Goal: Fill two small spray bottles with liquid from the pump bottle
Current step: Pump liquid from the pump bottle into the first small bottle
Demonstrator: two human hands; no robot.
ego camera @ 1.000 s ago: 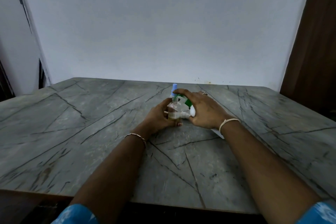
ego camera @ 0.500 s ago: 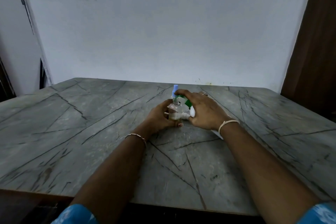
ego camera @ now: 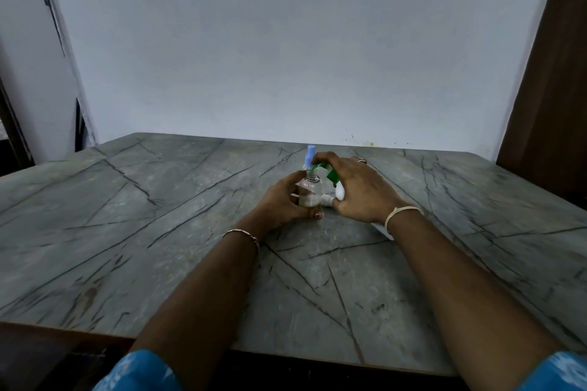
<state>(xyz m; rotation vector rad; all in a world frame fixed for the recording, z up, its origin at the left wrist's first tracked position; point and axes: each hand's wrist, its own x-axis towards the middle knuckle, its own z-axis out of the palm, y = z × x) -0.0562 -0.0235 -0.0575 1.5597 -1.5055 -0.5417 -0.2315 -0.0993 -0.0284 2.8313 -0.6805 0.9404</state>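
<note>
Refill in progress, frame centre.
My left hand (ego camera: 282, 204) clamps the spray bottle (ego camera: 310, 193), right hand (ego camera: 360, 192) curled over the pump bottle (ego camera: 339, 193), nozzle at its mouth; nothing moved this last second, fill looks low.

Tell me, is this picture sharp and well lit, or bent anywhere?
Head view: dim, flat, bluish light, no glare; the wide lens bows the table edges; the spray bottle in the left hand and the pump bottle under the right hand look slightly soft.
</note>
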